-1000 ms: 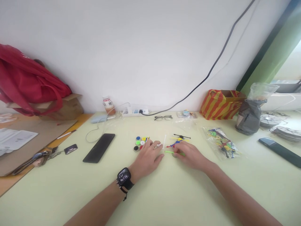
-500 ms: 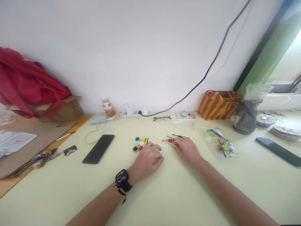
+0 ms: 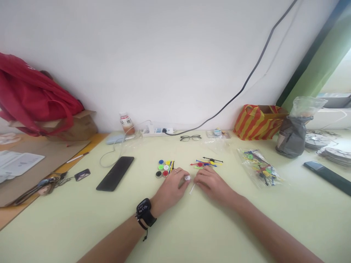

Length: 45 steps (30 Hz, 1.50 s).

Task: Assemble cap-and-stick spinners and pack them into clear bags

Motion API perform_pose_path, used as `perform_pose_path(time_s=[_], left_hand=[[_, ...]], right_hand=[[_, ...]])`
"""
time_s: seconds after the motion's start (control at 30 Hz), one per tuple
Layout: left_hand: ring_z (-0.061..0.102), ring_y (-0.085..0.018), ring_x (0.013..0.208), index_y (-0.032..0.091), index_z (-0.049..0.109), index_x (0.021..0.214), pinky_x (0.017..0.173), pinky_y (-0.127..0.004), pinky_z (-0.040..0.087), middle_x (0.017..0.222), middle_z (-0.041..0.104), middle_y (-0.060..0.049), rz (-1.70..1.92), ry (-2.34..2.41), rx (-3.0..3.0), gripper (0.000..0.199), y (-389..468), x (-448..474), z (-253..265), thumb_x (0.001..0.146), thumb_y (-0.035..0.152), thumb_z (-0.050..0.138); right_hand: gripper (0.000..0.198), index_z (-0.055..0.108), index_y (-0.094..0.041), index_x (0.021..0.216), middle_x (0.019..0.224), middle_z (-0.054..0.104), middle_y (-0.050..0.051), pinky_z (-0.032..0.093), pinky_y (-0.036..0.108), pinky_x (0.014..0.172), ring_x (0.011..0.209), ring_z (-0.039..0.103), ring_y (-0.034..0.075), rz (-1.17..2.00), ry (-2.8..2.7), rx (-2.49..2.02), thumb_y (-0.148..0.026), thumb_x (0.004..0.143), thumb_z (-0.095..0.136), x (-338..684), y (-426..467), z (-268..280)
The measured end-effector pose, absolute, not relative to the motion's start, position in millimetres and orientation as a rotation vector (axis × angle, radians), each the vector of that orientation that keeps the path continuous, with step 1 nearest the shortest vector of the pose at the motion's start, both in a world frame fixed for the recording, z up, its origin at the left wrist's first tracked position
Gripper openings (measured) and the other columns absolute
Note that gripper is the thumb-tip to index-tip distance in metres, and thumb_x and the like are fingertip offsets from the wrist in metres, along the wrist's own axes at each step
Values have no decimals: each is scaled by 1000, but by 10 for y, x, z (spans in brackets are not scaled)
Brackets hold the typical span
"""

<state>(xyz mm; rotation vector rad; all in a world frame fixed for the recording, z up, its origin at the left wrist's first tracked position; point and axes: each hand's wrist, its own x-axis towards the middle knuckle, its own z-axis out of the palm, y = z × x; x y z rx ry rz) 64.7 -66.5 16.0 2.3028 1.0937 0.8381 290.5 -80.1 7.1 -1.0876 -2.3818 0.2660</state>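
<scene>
A small white round piece [image 3: 187, 178] is pinched between the thumb and fingers of my left hand [image 3: 173, 185], which wears a ring. Close beside it, my right hand [image 3: 211, 182] has its fingers closed on one end of a white plastic stick [image 3: 192, 189]; the other end points down toward me. Left of my left hand lie several small round discs [image 3: 163, 168] in blue, yellow, green, white, black and red. Thin coloured sticks [image 3: 171, 166] lie against them, partly hidden by the hand. Beyond my right hand are several arrow spinners [image 3: 206, 162] with round centres.
A clear bag of coloured spinner parts [image 3: 260, 168] lies to the right, with a dark phone-like object [image 3: 327, 178] farther out. A black phone [image 3: 115, 173] is on the left. Glasses [image 3: 191, 138] and a power strip [image 3: 157, 132] sit along the wall.
My right hand has moved left and nearer from the spinners and now grips the white stick. My left hand has turned, showing the white round piece. More of the spinners is uncovered.
</scene>
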Motion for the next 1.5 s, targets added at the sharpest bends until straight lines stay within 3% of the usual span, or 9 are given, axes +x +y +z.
perform_pose_path(time_s=[0.17, 0.27, 0.47, 0.67, 0.8, 0.9, 1.1, 1.23, 1.5], left_hand=[[65, -18, 82, 21, 64, 97, 75, -31, 53, 93, 70, -2, 946, 1084, 2027, 8, -652, 663, 191, 93, 27, 66], [66, -17, 80, 19, 67, 97, 72, -29, 54, 88, 71, -3, 1005, 1036, 1821, 15, -648, 688, 194, 90, 32, 71], [71, -20, 85, 17, 74, 103, 80, -33, 59, 93, 75, -7, 1114, 1002, 1505, 27, -639, 714, 248, 86, 39, 76], [75, -22, 86, 18, 78, 100, 89, -38, 61, 101, 77, -7, 1181, 1005, 1292, 27, -612, 710, 334, 84, 40, 76], [76, -23, 88, 19, 78, 106, 90, -40, 62, 104, 78, -8, 1150, 984, 1278, 31, -622, 722, 316, 85, 42, 77], [76, -23, 92, 20, 79, 107, 91, -40, 62, 105, 78, -8, 1128, 972, 1292, 31, -648, 732, 320, 86, 42, 76], [74, -24, 98, 19, 81, 106, 93, -40, 62, 103, 79, -9, 1055, 914, 1306, 31, -675, 744, 301, 91, 44, 72], [74, -25, 100, 19, 80, 104, 95, -40, 62, 101, 79, -8, 972, 838, 1315, 31, -701, 759, 303, 93, 46, 69], [76, -27, 98, 19, 79, 104, 94, -43, 61, 106, 80, -11, 896, 736, 1418, 29, -777, 775, 394, 88, 43, 77]], right_hand=[[17, 67, -24, 109, 104, 69, 8, 50, 43, 90, 101, 57, 27, 357, -2319, -1108, -20, 103, 51, 2916, -855, 118], [13, 66, -24, 98, 101, 68, 7, 49, 42, 88, 99, 57, 26, 365, -2320, -1140, -20, 101, 55, 2917, -874, 148], [12, 59, -24, 96, 97, 68, 5, 51, 39, 88, 98, 61, 24, 585, -2211, -1117, -22, 103, 50, 2941, -914, 233], [26, 62, -26, 124, 111, 71, 9, 56, 39, 87, 94, 68, 22, 836, -1947, -1126, -35, 106, 46, 2972, -902, 281], [21, 63, -25, 109, 102, 73, 6, 55, 41, 94, 99, 71, 23, 927, -1768, -1122, -44, 103, 54, 2969, -891, 309], [23, 66, -25, 98, 106, 73, 6, 52, 41, 99, 107, 68, 25, 921, -1686, -1104, -48, 98, 63, 2963, -896, 347], [29, 66, -23, 87, 74, 61, 0, 51, 31, 65, 68, 58, 17, 1144, -1544, -1025, -51, 92, 70, 2930, -969, 464], [27, 68, -22, 87, 79, 67, 2, 55, 35, 73, 72, 63, 18, 1279, -1489, -978, -49, 92, 71, 2878, -1025, 505], [25, 67, -24, 96, 96, 71, 6, 58, 38, 81, 89, 69, 21, 1224, -1561, -947, -48, 95, 66, 2806, -1013, 399]])
